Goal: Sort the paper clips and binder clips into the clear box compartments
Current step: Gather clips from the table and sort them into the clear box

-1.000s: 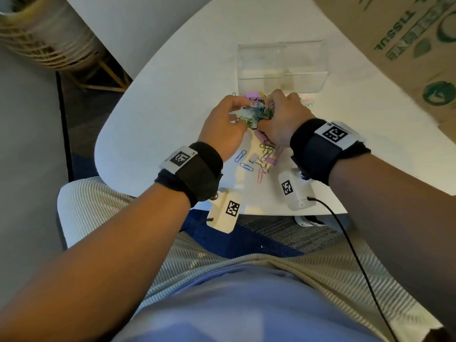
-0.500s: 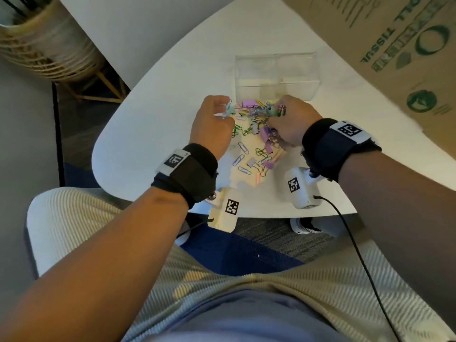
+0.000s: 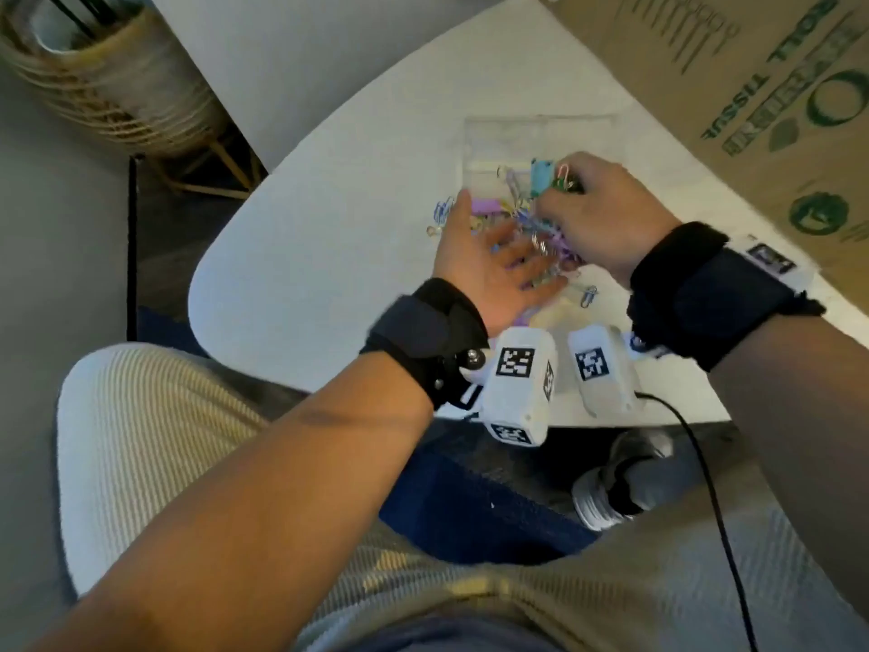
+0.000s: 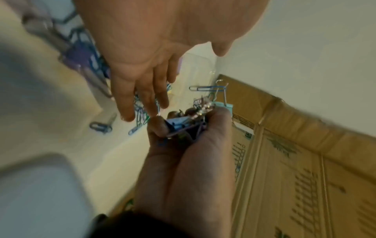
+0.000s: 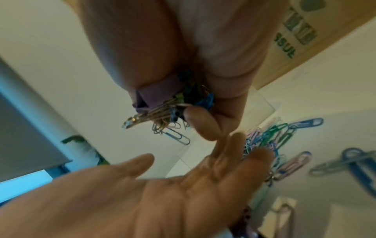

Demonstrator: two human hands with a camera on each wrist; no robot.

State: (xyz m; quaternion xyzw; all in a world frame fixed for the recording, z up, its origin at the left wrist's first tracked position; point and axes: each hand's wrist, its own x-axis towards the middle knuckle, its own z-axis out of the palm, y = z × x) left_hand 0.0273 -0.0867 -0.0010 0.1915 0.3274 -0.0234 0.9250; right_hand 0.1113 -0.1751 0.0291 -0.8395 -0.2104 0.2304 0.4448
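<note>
A pile of coloured paper clips and binder clips (image 3: 512, 218) lies on the white table (image 3: 329, 228) in front of the clear box (image 3: 498, 143). My right hand (image 3: 562, 185) grips a bunch of clips (image 5: 162, 104), with a purple binder clip and several paper clips among them, by the box's near wall. A teal binder clip (image 3: 541, 174) sticks out by its fingers. My left hand (image 3: 503, 242) lies open, palm up, over the pile just left of the right hand, holding nothing. In the right wrist view, loose paper clips (image 5: 270, 140) lie beyond the left fingers (image 5: 234, 153).
A large cardboard box (image 3: 752, 87) leans over the table's right side, close behind the right hand. A wicker basket (image 3: 94, 77) stands on the floor at far left. A shoe (image 3: 620, 487) shows under the table's near edge.
My left hand has let go, uncurled and turned palm up. My right hand has risen from the pile toward the clear box with a bunch of clips.
</note>
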